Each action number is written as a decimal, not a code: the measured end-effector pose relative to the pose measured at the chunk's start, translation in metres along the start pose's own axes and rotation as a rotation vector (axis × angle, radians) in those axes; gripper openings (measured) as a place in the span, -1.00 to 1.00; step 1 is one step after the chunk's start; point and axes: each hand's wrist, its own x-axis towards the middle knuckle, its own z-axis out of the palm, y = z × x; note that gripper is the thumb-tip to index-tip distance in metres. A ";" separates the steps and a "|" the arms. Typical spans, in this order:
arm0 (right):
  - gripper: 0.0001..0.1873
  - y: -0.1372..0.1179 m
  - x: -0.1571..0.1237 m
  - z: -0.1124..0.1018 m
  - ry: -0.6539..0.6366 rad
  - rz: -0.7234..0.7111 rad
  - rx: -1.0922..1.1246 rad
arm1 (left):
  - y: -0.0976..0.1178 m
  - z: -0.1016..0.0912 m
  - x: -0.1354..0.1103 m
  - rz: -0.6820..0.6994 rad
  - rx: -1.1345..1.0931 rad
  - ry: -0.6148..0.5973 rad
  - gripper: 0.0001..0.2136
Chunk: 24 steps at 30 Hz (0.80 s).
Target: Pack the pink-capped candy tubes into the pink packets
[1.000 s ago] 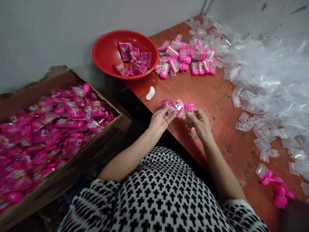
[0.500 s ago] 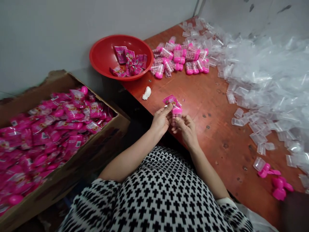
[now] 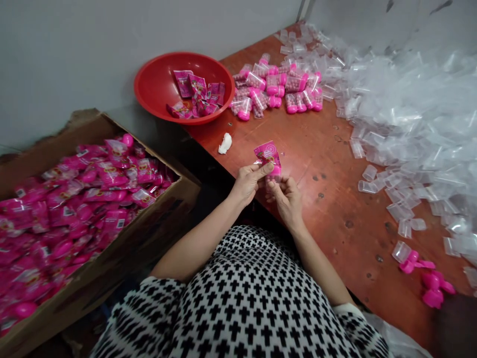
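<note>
My left hand [image 3: 248,183] pinches a pink printed packet [image 3: 267,151] above the reddish table [image 3: 328,164]. My right hand [image 3: 286,196] grips a small clear tube with a pink cap [image 3: 275,171] that sits partly inside that packet. Both hands meet near the table's front edge, fingers closed. A red bowl [image 3: 156,87] holding a few pink packets stands at the table's far left. Filled pink-capped tubes [image 3: 276,87] lie in a heap beside the bowl.
A cardboard box [image 3: 122,238] full of pink packets sits at my left, below the table. A big pile of empty clear tubes [image 3: 406,119] covers the right side. Loose pink caps [image 3: 428,283] lie near right. A small white lump [image 3: 225,143] rests near the bowl.
My right hand brought the pink-capped tube over to the packet in my left hand and pushed it in; the packet now stands upright over the tube.
</note>
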 end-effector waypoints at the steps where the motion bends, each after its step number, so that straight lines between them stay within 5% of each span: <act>1: -0.70 -0.001 0.001 -0.001 -0.018 0.026 0.031 | 0.001 -0.001 0.001 0.002 0.026 -0.009 -0.63; 5: -0.70 -0.003 0.004 -0.003 -0.107 0.127 0.162 | 0.006 -0.003 0.006 0.016 0.135 -0.050 -0.69; 10: -0.72 -0.003 0.003 -0.003 0.047 -0.011 -0.005 | 0.005 0.001 0.007 0.047 0.173 -0.006 -0.74; 15: -0.71 -0.004 0.008 -0.003 -0.044 0.114 0.205 | -0.002 0.009 0.001 0.015 0.168 -0.033 -0.69; 24: -0.64 0.007 0.007 -0.004 0.008 0.104 0.283 | -0.001 0.005 -0.002 -0.019 0.120 0.023 -0.71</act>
